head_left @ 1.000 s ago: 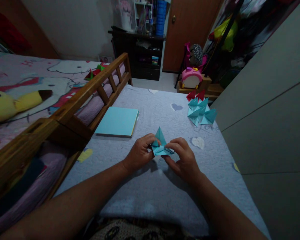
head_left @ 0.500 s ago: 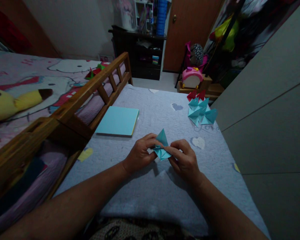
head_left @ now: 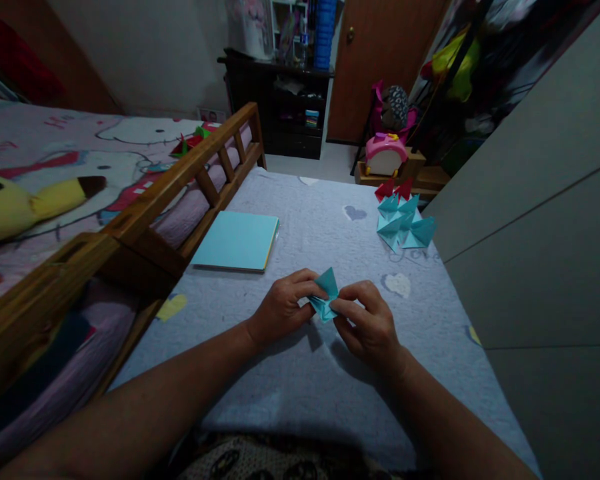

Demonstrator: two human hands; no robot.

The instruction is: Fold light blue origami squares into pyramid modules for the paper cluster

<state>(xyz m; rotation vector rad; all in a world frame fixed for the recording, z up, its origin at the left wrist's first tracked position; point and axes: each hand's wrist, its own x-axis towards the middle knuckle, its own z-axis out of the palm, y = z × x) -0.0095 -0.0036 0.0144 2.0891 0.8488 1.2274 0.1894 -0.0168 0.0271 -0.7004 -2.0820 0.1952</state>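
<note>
Both hands meet over the middle of the bed (head_left: 305,387), low over its grey sheet. The left hand (head_left: 280,308) has its fingers closed on the left side of a small teal origami (head_left: 326,288). The right hand (head_left: 369,327) pinches the right side likewise, so the origami sits between them, one point up. A paper stack (head_left: 236,241) lies to the left by the wooden rail (head_left: 180,179). A pile of folded pieces (head_left: 404,225) lies well apart at the right.
</note>
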